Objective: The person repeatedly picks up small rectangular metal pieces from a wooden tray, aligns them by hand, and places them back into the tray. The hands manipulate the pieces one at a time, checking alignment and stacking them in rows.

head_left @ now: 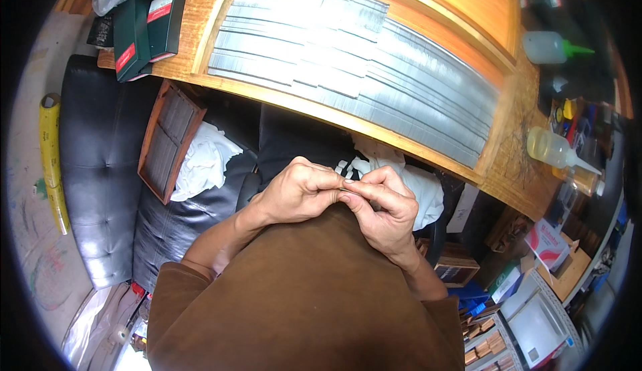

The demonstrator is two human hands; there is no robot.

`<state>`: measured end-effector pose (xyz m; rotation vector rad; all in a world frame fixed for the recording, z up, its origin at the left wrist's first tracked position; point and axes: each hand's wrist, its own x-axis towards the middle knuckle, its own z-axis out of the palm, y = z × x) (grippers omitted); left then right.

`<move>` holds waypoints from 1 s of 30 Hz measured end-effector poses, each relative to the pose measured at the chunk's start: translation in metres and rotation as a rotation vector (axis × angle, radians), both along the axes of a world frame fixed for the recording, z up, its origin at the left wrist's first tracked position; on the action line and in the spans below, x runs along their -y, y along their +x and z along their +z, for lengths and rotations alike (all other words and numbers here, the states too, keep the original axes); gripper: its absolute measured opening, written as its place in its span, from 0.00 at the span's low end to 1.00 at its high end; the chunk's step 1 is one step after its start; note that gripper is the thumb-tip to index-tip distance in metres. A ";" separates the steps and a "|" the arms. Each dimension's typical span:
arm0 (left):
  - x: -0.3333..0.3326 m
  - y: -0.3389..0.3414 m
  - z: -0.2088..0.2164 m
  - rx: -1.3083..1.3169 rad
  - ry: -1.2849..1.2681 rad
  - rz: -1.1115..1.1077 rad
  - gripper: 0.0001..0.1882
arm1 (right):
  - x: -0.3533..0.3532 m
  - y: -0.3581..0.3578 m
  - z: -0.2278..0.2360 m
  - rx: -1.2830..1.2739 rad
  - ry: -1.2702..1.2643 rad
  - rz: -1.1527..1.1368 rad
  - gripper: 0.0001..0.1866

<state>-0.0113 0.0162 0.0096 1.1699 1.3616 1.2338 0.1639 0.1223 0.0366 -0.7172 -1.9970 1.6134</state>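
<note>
Both hands meet in front of my chest, fingertips together. My left hand [301,189] is closed in a pinch, its thumb and forefinger touching the other hand's fingertips. My right hand [386,212] is also closed, thumb pressed against its bent fingers. Whatever lies between the fingertips is too small to make out. Small white bits [344,168] show just beyond the fingertips; I cannot tell what they are. Past the hands, a wooden tray [491,127] on the bench is lined with rows of thin grey flat pieces [314,43].
To the left, a smaller wooden frame of grey pieces [167,140] leans by a white cloth [206,160] on a black padded seat [100,170]. Dark green boxes [148,30] stand at the bench's left end. Squeeze bottles [552,149] and a shelf [602,237] are on the right.
</note>
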 end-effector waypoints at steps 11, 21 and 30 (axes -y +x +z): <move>0.001 0.003 0.001 -0.019 0.003 0.038 0.02 | -0.002 -0.005 -0.001 -0.028 -0.040 0.023 0.12; 0.002 0.003 0.002 -0.031 -0.001 0.041 0.03 | -0.003 -0.005 -0.003 -0.047 -0.050 0.034 0.10; 0.004 0.000 0.004 -0.092 0.032 0.027 0.10 | -0.004 -0.006 -0.004 -0.061 -0.074 0.043 0.10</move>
